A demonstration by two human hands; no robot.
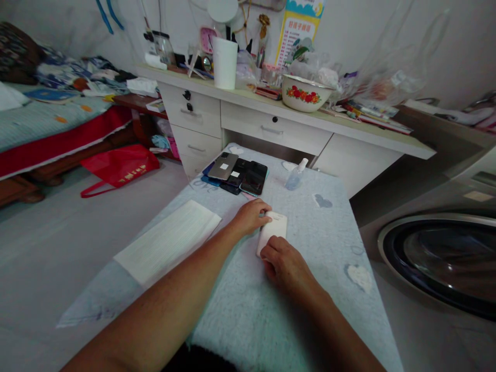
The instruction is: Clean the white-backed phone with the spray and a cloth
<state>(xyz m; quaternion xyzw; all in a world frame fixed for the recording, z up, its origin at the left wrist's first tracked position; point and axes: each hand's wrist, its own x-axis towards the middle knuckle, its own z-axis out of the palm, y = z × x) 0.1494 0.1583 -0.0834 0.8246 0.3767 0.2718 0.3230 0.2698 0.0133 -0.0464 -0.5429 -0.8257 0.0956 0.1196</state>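
Note:
A white smartphone (276,226) lies flat on the cloth-covered table in front of me. My left hand (251,216) grips its far left corner, with the thumb and fingers closed on the edge. Over the near end of the phone is my right hand (284,262), its fingers curled together and touching the phone. Whatever those fingers pinch, if anything, is hidden beneath them. Just beyond my left hand sits a pile of several phones (253,178), some dark and one grey (223,166) with a white sticker. A clear spray bottle (296,175) stands upright to their right.
A pale rectangular sheet (168,243) lies along the table's left side. The light-blue tablecloth (240,315) hangs over the edges. Behind is a white desk (271,129) with a cup (225,64) and a flowered bowl (304,94). A washing machine (437,206) stands right; a red bag (122,165) lies left.

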